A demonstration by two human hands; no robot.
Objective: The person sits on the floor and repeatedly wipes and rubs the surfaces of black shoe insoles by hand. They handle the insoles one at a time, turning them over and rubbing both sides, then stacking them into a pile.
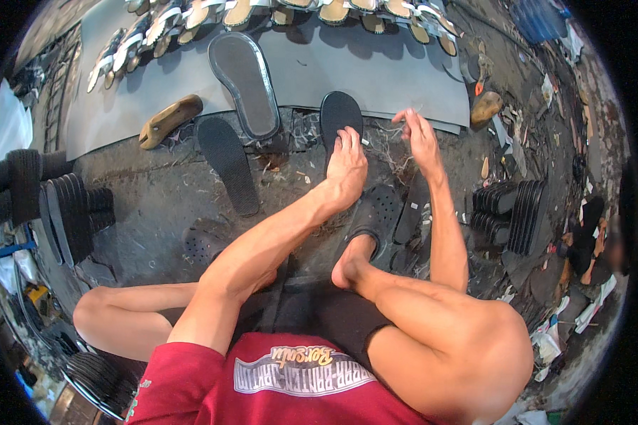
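A black shoe sole (341,113) lies at the edge of a grey sheet, and my left hand (347,164) grips its near half; the fingers lie over its right side and the palm hides its lower end. To the right of it, my right hand (422,144) is raised with loosely bent fingers apart, and I see nothing held in it. Left of the sole lie a larger sole with a shiny rim (244,85) and a black textured insole (227,164). A wooden shoe last (170,120) rests farther left on the sheet's edge.
Rows of sandals with white straps (237,13) line the far side of the grey sheet (312,60). Stacked black soles stand at left (67,216) and right (528,216). Another wooden last (486,108) lies at right. My clog (377,216) is near my hands. Scraps litter the floor.
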